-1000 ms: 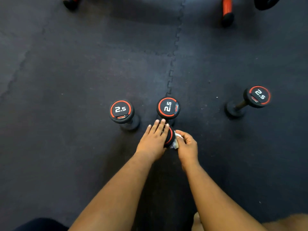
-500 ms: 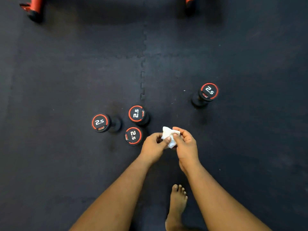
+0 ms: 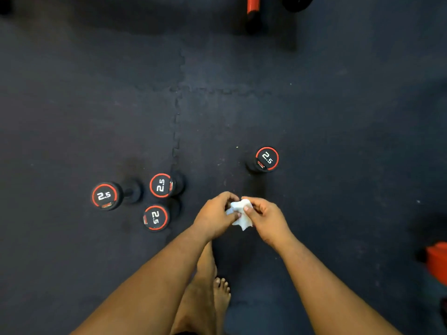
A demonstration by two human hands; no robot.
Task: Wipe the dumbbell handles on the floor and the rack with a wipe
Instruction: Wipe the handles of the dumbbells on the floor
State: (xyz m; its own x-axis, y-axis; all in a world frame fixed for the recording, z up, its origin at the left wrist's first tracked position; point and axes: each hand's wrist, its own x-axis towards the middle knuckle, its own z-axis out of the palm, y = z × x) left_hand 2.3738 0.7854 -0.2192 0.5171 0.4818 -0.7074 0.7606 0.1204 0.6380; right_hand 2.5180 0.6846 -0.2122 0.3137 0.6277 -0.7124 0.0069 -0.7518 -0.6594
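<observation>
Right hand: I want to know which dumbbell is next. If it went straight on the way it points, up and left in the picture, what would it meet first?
The wipe, then the left hand; beyond them, probably the cluster's upper dumbbell, though depth is unclear.

White wipe (image 3: 240, 212) is pinched between left hand (image 3: 215, 217) and right hand (image 3: 264, 217) above dark floor mat (image 3: 338, 117); four upright dumbbells (2.5 marked) (image 3: 156, 217) are seen nearby.

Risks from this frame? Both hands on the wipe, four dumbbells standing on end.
1. Three dumbbells stand on end close together; a nudge could topple one into the others.
2. A bare foot is near them and may get hit.
3. The wipe looks bunched between left hand and right hand, so it may clean poorly.
</observation>
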